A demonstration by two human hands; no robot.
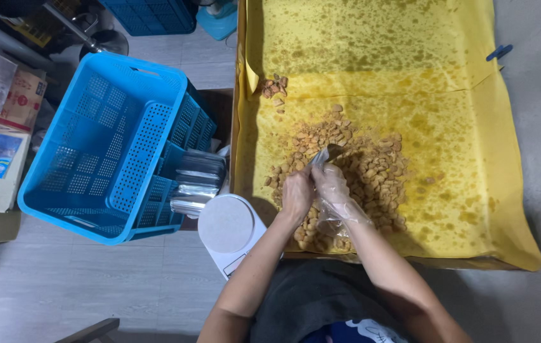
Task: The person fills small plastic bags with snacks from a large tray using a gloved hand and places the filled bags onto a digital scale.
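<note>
Head view shows both hands, left [297, 194] and gloved right [332, 184], gripping a clear bag [321, 155] over the largely unbagged fried snack pile [359, 171], stacked filled bags [199, 181] beside the blue crate [102, 209].

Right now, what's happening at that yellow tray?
A person stands over a yellow paper-lined tray stained with oil, where a pile of small golden-brown fried snack pieces lies. Both hands meet over the pile: the bare left hand and the right hand in a clear plastic glove, holding a small clear bag. A round white scale and an empty blue plastic crate sit alongside.
</note>
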